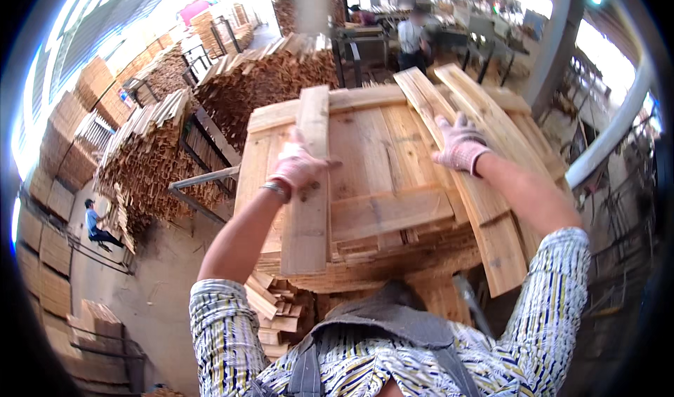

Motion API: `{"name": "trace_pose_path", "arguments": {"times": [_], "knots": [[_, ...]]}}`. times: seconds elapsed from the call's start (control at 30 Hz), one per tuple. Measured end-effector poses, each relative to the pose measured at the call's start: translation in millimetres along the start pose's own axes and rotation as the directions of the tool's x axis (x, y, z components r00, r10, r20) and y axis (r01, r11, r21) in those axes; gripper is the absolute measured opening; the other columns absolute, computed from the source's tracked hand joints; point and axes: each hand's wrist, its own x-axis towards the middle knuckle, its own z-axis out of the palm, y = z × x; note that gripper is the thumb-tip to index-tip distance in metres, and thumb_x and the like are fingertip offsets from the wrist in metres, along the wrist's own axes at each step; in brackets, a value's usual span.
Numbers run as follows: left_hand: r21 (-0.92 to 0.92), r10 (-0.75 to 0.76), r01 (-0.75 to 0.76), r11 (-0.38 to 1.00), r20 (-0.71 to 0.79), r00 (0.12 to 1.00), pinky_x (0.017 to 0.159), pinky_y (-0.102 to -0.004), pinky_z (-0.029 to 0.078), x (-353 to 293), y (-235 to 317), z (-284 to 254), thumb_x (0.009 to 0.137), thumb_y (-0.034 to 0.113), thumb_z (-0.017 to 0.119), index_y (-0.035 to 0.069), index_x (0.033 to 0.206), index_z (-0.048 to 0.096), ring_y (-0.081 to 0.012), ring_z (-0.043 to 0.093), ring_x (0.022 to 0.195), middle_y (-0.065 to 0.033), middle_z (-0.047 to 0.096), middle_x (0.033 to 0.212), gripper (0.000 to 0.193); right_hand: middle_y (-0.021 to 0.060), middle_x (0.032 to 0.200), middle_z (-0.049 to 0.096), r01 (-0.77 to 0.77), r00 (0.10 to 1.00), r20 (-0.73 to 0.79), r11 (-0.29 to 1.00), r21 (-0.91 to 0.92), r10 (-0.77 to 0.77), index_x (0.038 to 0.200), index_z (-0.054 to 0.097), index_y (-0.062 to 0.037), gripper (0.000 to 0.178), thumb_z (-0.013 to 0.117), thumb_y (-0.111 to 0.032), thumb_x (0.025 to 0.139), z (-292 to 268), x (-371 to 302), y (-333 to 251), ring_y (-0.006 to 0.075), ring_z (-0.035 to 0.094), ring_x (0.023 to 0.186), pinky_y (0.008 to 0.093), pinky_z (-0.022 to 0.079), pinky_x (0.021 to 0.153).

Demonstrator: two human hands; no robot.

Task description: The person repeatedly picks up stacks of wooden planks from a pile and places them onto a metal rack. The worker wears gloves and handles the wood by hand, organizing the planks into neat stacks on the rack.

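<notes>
My left hand, in a pale pinkish work glove, grips a wooden board across its width, with the thumb at the right edge. This board lies lengthwise over a panel of planks with crosswise battens. On the right, my right hand, also gloved, spans another long board, its thumb at the left edge. That board slants over the panel's right side, and its near end sticks out past the panel. Beside it lies a similar slanting board. The undersides of both hands are hidden.
Under the panel is a thick stack of wooden pieces. Short wood blocks are piled below left. A metal bar juts toward the stack. Large lumber piles stand left; one person sits there, another is beyond the panel.
</notes>
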Motion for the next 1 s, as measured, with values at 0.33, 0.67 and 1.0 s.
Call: {"name": "trace_pose_path", "arguments": {"times": [0.33, 0.67, 1.0], "knots": [[-0.342, 0.05, 0.002, 0.94, 0.145, 0.988, 0.077, -0.0329, 0.059, 9, -53, -37, 0.069, 0.022, 0.082, 0.001, 0.15, 0.026, -0.0221, 0.066, 0.093, -0.0154, 0.064, 0.113, 0.101, 0.028, 0.148, 0.049, 0.167, 0.984, -0.14, 0.863, 0.478, -0.113, 0.156, 0.037, -0.0108, 0.099, 0.077, -0.042, 0.071, 35, 24, 25, 0.0375, 0.051, 0.136, 0.0406, 0.04, 0.114], [0.223, -0.183, 0.184, 0.957, -0.025, 0.983, 0.106, -0.0451, 0.047, 3, -74, -69, 0.077, 0.051, 0.074, 0.004, 0.153, 0.03, -0.0423, 0.056, 0.128, -0.0298, 0.051, 0.139, 0.099, 0.0255, 0.141, 0.056, 0.194, 0.957, -0.284, 0.855, 0.481, -0.057, 0.144, 0.05, -0.0145, 0.076, 0.069, -0.05, 0.079, -8, 75, -146, 0.0409, 0.057, 0.128, 0.0458, 0.047, 0.107], [0.216, -0.209, 0.206, 0.954, -0.011, 0.978, 0.106, -0.0458, 0.047, -5, -85, -51, 0.079, 0.052, 0.074, 0.001, 0.144, 0.035, -0.0418, 0.054, 0.129, -0.0297, 0.05, 0.14, 0.092, 0.0297, 0.144, 0.051, 0.08, 0.987, 0.093, 0.91, 0.406, -0.128, 0.158, 0.031, -0.0081, 0.105, 0.07, -0.063, 0.077, 3, -3, -132, 0.0389, 0.058, 0.127, 0.0459, 0.05, 0.102]]}}
